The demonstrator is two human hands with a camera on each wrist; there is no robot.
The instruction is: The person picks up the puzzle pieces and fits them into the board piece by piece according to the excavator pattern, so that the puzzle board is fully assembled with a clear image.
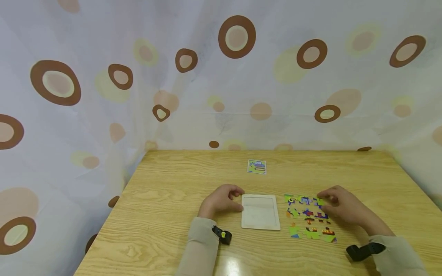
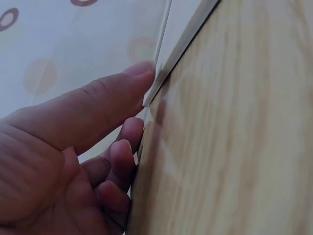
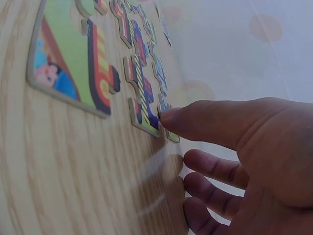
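Starting at the far left, we have the spotted backdrop (image 1: 117, 34) rising behind everything, with the wooden table (image 1: 155, 207) spread in front of it. Now the left sleeve (image 1: 200, 245), a black wrist camera (image 1: 225, 237) strapped at its cuff, and ahead of that the left hand (image 1: 223, 199)! Its thumb and forefinger are apart; the thumb touches the edge of the white tray (image 1: 260, 212), the forefinger sits at the far corner, and the other fingers curl loosely against the tabletop. We see no clamp there, just contact, and the tray lies flat immediately to that hand's right. Beyond the hand, further from the person and over to its right, we spot a small picture card (image 1: 257, 167) on the wood.

On we go, right of the tray: colourful puzzle pieces (image 1: 308, 213) lie flat in three rough rows, just left of the right hand (image 1: 345, 207). Here too thumb and forefinger stand apart, right at the pieces' far right-hand edge, the thumb up against it; whether it actually touches, we can't tell. The other fingers bend loosely beneath the thumb. Behind that hand, nearer the person, come the second wrist camera (image 1: 359, 253) and the right sleeve (image 1: 397, 253).
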